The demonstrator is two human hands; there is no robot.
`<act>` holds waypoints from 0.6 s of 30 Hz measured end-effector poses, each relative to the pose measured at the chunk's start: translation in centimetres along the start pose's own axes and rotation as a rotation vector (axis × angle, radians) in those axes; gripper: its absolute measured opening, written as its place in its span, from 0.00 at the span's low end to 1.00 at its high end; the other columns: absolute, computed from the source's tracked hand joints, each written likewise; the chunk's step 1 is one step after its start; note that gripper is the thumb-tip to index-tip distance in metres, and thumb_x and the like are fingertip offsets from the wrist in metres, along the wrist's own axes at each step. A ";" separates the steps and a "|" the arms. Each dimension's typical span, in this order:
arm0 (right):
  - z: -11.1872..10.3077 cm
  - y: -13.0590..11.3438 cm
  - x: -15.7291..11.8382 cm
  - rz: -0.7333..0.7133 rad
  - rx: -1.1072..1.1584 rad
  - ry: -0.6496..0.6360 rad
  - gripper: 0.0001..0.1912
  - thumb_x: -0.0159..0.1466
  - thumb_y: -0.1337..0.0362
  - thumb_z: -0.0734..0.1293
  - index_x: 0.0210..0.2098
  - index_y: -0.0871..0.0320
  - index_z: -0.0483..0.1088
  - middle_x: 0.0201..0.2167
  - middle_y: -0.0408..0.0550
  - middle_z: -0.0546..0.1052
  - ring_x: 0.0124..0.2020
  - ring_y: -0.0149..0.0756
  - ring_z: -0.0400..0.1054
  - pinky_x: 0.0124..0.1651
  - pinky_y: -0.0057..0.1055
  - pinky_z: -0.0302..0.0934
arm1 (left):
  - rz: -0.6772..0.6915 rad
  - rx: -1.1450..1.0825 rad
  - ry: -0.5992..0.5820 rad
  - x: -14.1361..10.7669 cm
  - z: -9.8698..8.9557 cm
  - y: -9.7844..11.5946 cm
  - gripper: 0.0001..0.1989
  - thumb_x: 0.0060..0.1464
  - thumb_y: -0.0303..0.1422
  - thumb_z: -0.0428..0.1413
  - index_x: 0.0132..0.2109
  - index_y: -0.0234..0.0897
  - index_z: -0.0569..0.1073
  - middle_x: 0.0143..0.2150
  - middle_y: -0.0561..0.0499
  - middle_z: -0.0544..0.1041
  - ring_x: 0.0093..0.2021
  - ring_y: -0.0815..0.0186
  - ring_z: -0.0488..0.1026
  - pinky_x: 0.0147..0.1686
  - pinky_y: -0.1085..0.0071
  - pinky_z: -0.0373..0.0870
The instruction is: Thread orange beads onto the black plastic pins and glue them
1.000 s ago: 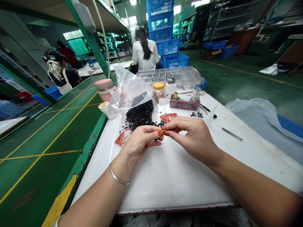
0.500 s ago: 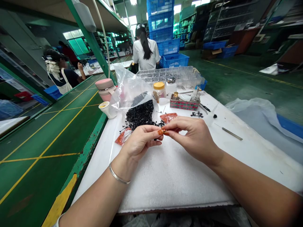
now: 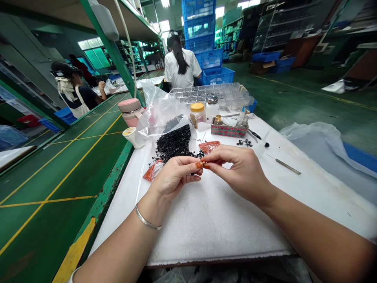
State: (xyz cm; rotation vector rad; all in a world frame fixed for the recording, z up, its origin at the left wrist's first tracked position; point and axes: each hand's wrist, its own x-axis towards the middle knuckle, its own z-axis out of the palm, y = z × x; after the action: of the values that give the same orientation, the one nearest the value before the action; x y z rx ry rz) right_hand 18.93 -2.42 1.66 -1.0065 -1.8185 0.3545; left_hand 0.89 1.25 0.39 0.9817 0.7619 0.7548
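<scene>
My left hand [image 3: 176,173] is closed in a pinch above the white work surface [image 3: 224,228], with a small black part [image 3: 193,173] showing beneath its fingers. My right hand [image 3: 241,167] pinches too, its fingertips meeting those of my left. A tiny orange spot shows where they meet, but what my right fingers hold is too small to make out. Just beyond the hands lies a heap of small black stemmed parts [image 3: 173,143] spilling from a clear plastic bag [image 3: 159,98]. Bags of tiny orange pieces lie close by, one orange bag [image 3: 209,147] behind the fingers, another orange bag [image 3: 150,171] beside my left hand.
A pink lidded cup [image 3: 130,110], a yellow-lidded jar [image 3: 197,112] and a patterned box [image 3: 229,129] stand further back, before a clear compartment tray [image 3: 218,92]. To the right lies a thin metal-handled tool [image 3: 288,166]. A green bench [image 3: 64,165] runs along the left; two people sit beyond.
Both hands keep nearly the same pinched position at the same spot. The view shifts very slightly, and the person in white leans a little to the right.
</scene>
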 end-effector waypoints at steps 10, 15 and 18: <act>0.1 0.0 -0.1 0.014 -0.007 0.007 0.04 0.60 0.71 0.70 0.32 0.58 0.79 0.28 0.43 0.80 0.28 0.29 0.71 0.38 0.31 0.66 | -0.007 -0.021 0.001 -0.1 0.0 0.2 0.10 0.42 0.31 0.69 0.33 0.31 0.81 0.30 0.49 0.76 0.31 0.71 0.72 0.31 0.76 0.72; 0.0 0.1 -0.2 0.002 0.000 0.013 0.04 0.61 0.69 0.70 0.35 0.59 0.78 0.32 0.46 0.80 0.27 0.30 0.71 0.38 0.31 0.68 | -0.003 -0.030 -0.025 -0.1 0.0 0.1 0.09 0.45 0.31 0.68 0.34 0.30 0.81 0.31 0.49 0.75 0.32 0.72 0.71 0.31 0.77 0.72; 0.0 0.0 -0.3 -0.030 0.018 0.018 0.04 0.61 0.68 0.70 0.36 0.59 0.78 0.35 0.47 0.81 0.28 0.30 0.72 0.38 0.32 0.69 | 0.004 -0.045 -0.045 -0.1 -0.1 0.1 0.08 0.46 0.30 0.67 0.33 0.30 0.80 0.30 0.50 0.74 0.31 0.73 0.71 0.31 0.78 0.72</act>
State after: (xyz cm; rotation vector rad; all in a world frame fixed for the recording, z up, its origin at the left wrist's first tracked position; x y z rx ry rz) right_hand 19.00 -2.60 1.49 -0.9663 -1.8095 0.3415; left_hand 0.74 1.24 0.52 0.9568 0.7014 0.7476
